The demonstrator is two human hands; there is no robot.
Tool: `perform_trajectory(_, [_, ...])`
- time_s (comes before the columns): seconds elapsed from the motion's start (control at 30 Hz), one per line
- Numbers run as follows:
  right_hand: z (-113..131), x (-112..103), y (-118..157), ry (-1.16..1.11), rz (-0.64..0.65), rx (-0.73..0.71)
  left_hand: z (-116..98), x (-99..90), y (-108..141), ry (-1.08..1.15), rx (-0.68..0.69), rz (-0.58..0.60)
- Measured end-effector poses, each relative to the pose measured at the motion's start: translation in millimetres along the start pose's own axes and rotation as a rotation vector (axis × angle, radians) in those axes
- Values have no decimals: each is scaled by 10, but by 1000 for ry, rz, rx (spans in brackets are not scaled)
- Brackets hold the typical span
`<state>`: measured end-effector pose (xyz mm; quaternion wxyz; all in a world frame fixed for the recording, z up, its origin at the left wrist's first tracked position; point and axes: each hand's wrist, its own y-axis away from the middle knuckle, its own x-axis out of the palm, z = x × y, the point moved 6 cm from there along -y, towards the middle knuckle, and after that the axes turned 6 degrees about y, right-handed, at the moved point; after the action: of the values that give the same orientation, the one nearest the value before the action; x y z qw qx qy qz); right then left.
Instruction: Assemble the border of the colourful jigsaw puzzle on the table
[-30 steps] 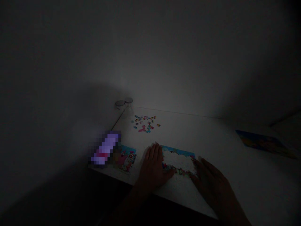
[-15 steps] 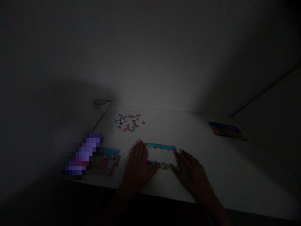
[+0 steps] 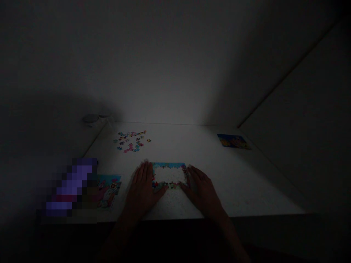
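Observation:
A jigsaw puzzle [image 3: 169, 174] lies on the white table [image 3: 208, 164], with a blue and flowered border assembled around a pale blank centre. My left hand [image 3: 141, 193] rests flat against its left and lower edge, fingers spread. My right hand [image 3: 202, 191] lies against its right edge in the same way. Neither hand appears to grip anything. Beyond them, a loose scatter of small coloured puzzle pieces [image 3: 130, 141] sits on the tabletop. The dim light hides fine detail.
A colourful picture card [image 3: 109, 191] lies at the table's left, next to a pixelated purple object [image 3: 70, 186]. Two glass jars with lids [image 3: 94, 119] stand beyond the far left corner. A second picture card [image 3: 233, 141] lies far right. Walls bound the table's far side.
The view has swung, so the table, puzzle and cards sit further left and the table edge looks more level. My hands remain at the puzzle's sides.

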<state>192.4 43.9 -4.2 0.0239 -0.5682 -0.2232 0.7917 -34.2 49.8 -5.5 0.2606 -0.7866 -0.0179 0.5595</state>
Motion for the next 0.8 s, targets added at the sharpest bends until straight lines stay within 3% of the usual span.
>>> perform_trajectory(0.8, [-4, -61, 33, -100, -37, -23, 0, 7, 8, -54, 14, 75])
